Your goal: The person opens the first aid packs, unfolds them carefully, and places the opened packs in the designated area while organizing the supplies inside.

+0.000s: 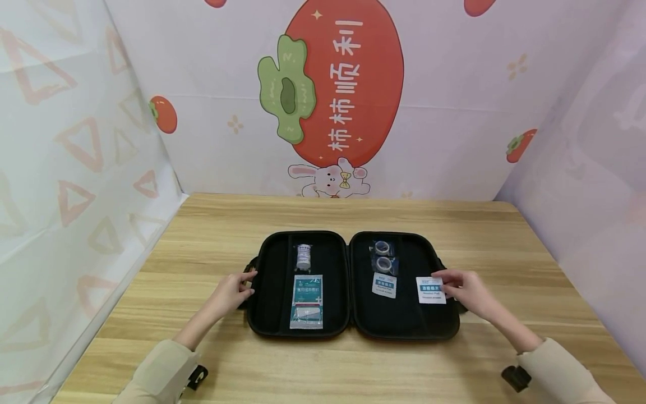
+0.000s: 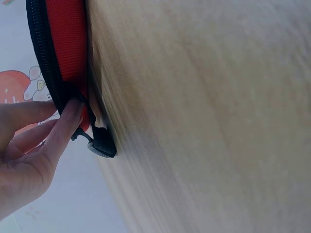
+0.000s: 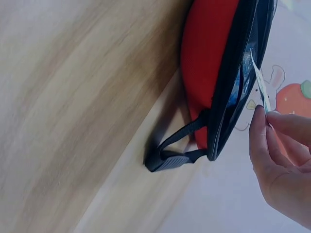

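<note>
A first-aid case (image 1: 348, 331), black inside and red outside, lies unfolded on the table. At its left edge my left hand (image 1: 234, 290) holds the zippered rim (image 2: 44, 53) between thumb and fingers. My right hand (image 1: 466, 290) pinches a white and blue alcohol prep pad packet (image 1: 431, 290) by its edge, above the case's right half. From the side, the packet (image 3: 260, 80) is seen edge-on, raised at the rim. A second packet (image 1: 384, 285) lies tilted in that half, below two wrapped tape rolls (image 1: 383, 257).
In the left half are a wrapped white bandage roll (image 1: 303, 257) and a green dressing packet (image 1: 306, 301). A black zipper pull (image 2: 103, 143) hangs at the left side; a black handle loop (image 3: 167, 159) sticks out at the right. The wooden table (image 1: 348, 370) meets a printed cloth backdrop.
</note>
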A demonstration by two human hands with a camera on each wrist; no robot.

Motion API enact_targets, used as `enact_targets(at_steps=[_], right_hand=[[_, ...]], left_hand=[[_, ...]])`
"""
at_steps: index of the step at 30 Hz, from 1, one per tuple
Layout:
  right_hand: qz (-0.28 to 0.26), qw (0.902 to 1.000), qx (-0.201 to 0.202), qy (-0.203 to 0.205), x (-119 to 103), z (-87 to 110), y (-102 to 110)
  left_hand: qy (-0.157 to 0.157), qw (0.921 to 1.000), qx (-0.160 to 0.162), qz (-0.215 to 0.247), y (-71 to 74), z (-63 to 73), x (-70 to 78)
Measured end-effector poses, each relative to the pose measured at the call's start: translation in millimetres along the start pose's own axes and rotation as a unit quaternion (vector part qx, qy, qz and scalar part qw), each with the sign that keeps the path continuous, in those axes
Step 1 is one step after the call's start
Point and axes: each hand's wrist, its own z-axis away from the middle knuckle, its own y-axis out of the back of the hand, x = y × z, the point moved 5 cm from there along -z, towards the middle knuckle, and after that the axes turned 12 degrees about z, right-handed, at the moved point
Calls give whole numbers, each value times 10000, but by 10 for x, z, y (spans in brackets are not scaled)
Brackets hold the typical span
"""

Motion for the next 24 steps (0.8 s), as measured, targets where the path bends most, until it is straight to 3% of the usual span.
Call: enact_targets(at_steps=[7,24], right_hand=[[518,9986,63,-96,38,2,31],[510,9971,-546,-146,103,27,-66]], left_hand=[[6,10000,18,21,-4,-1,-9],[13,10000,-9,61,-8,-20,-25]])
